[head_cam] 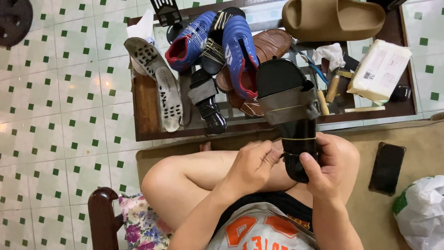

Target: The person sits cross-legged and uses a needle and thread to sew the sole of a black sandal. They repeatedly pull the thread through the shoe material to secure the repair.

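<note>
Both hands' fingers clamp the black sandal (pixel 292 111): left hand (pixel 252 164), right hand (pixel 329 166).

Black sandal (pixel 292 109) as landmark: its heel end is sitting hidden inside the right hand (pixel 329 166). Behind it, the brown sandal (pixel 273 44) is lying mostly buried under the blue boots (pixel 238 53). Far right of it, the white bag (pixel 422 210) is running off-frame. Tools (pixel 330 88) beside its strap are too small to identify.
</note>
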